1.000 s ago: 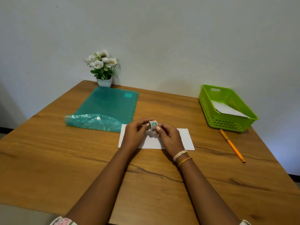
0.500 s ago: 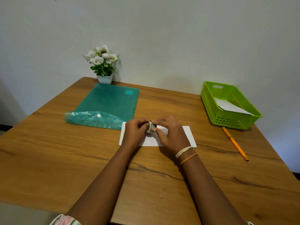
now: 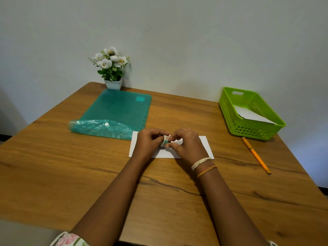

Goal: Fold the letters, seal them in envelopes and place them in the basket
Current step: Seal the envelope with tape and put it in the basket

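Note:
A white envelope [image 3: 204, 145] lies flat on the wooden table [image 3: 53, 171], mostly under my hands. My left hand [image 3: 147, 142] grips a small roll of patterned tape [image 3: 165, 140] just above the envelope. My right hand [image 3: 188, 142] pinches the roll from the other side, thumb and fingertips at its edge. The green basket [image 3: 230, 114] stands at the back right and holds one white envelope [image 3: 252, 115] leaning inside it.
A teal plastic document folder [image 3: 120, 109] with its flap open lies left of the envelope. A small pot of white flowers [image 3: 112, 68] stands against the wall. An orange pen [image 3: 255, 154] lies in front of the basket.
Both hands lowered the tape roll closer to the envelope and closed more tightly around it. The head camera tipped slightly, shifting the scene.

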`<action>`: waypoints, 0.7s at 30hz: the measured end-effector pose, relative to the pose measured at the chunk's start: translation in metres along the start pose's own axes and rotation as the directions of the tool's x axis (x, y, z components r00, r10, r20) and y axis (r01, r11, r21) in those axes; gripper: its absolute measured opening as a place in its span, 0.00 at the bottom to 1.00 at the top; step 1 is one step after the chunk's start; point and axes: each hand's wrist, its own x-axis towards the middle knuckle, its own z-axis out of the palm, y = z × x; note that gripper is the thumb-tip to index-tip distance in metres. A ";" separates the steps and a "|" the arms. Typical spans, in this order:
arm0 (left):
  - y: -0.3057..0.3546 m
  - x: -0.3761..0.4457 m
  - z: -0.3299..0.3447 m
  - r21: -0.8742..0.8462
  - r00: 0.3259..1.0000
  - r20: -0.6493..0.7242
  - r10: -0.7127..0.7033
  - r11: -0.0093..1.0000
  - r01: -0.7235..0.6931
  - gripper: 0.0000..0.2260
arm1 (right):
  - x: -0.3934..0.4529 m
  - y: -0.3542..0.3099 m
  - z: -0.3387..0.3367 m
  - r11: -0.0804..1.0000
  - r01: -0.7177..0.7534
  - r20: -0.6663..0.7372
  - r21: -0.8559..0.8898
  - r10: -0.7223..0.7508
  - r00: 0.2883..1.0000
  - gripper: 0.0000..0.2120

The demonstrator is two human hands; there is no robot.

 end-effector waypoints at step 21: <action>0.003 -0.002 0.001 -0.004 0.999 -0.019 -0.031 1.000 0.031 0.12 | -0.004 -0.003 -0.006 0.997 0.051 -0.087 0.052 -0.047 0.995 0.03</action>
